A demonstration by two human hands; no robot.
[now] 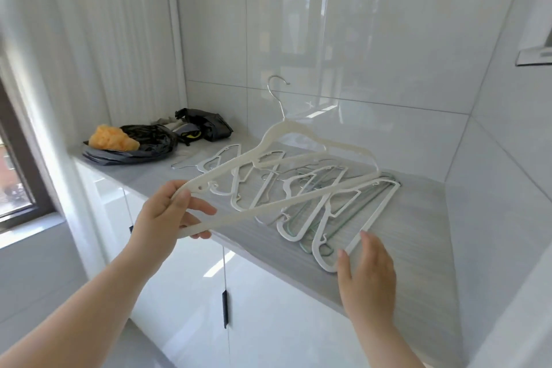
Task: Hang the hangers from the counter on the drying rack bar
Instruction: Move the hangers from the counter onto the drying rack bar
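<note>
My left hand (pixel 170 212) grips one end of a white hanger (pixel 310 140) and holds it raised above the grey counter (pixel 418 236), its metal hook pointing up toward the tiled wall. Several more white and thin wire hangers (pixel 301 200) lie spread on the counter beneath it. My right hand (pixel 367 275) hovers at the counter's near edge with relaxed fingers, its fingertips just at the end of a lying white hanger (pixel 358 218). No drying rack bar is in view.
Black plastic bags (pixel 149 143) with an orange lump (pixel 112 137) sit at the counter's far left. White cabinet doors with dark handles (pixel 225 308) run below the counter. A window (pixel 15 182) is at the left, glossy tiled walls behind and right.
</note>
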